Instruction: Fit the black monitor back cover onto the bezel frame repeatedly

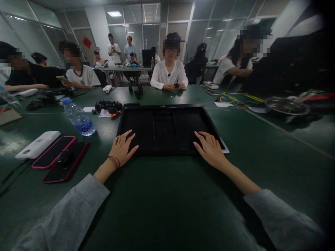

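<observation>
A black rectangular panel with a raised rim [164, 143], like a shallow tray, lies flat on the green table [162, 202] in front of me. My left hand [123, 148] rests at its near left corner, fingers spread over the rim, dark bands round the wrist. At the near right part of the panel lies my right hand [209, 148], its fingers also apart. Neither hand has anything in its grasp. Two narrow upright lines and a darker recess mark the middle of the panel.
Left of the panel are a water bottle [80, 118], a white power bank [38, 144] and two red-edged phones [53, 151]. Beyond lie black parts [108, 106]. A metal bowl [286, 105] and cables [240, 99] sit right. A person [170, 73] sits opposite.
</observation>
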The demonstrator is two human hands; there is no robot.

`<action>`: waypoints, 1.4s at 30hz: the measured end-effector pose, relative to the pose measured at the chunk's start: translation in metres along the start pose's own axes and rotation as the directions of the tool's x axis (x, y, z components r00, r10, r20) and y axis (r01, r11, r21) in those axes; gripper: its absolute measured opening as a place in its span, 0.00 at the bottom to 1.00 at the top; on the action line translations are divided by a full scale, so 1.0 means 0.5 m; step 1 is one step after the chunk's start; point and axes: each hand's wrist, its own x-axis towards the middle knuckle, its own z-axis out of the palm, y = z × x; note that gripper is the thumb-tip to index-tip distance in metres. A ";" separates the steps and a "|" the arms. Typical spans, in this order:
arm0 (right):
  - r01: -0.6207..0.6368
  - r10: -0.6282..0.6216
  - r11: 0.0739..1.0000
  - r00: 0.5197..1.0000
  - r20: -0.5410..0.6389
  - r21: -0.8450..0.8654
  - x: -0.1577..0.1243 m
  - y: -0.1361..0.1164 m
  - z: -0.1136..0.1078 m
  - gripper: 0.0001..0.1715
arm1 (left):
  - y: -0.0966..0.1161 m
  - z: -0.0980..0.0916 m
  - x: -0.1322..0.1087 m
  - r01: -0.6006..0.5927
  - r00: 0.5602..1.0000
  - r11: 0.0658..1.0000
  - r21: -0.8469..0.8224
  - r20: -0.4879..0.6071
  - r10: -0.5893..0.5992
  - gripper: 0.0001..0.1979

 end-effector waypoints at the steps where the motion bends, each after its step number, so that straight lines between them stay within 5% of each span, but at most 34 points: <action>1: -0.003 0.003 1.000 1.000 0.004 -0.001 0.000 0.000 -0.001 0.36 | -0.001 0.001 0.000 -0.002 1.000 1.000 -0.002 0.002 0.002 0.31; 42: 0.000 0.000 1.000 1.000 -0.012 0.008 0.002 -0.004 -0.006 0.36 | -0.001 0.000 0.002 0.002 1.000 0.999 -0.034 -0.002 -0.002 0.30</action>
